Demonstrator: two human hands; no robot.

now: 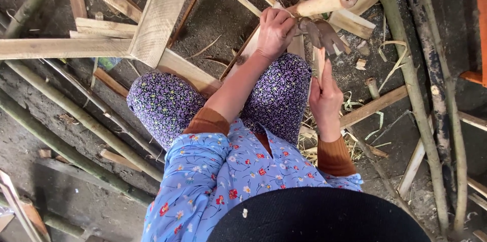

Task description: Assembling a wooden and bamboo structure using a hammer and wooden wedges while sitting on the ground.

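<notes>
Left hand (275, 30) clamped round pale bamboo stick (324, 2), above knees. Right hand (324, 101) closed on knife handle (320, 67); dark blade (324, 35) against stick. Wooden planks (162, 9) left, green bamboo poles (412, 85) right, shavings (355, 104) on ground.

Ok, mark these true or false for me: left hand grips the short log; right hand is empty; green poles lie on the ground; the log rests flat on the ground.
1. The left hand grips the short log. True.
2. The right hand is empty. False: it holds a knife handle, blade at the log.
3. Green poles lie on the ground. True.
4. The log rests flat on the ground. False: it is held up above the knees.
</notes>
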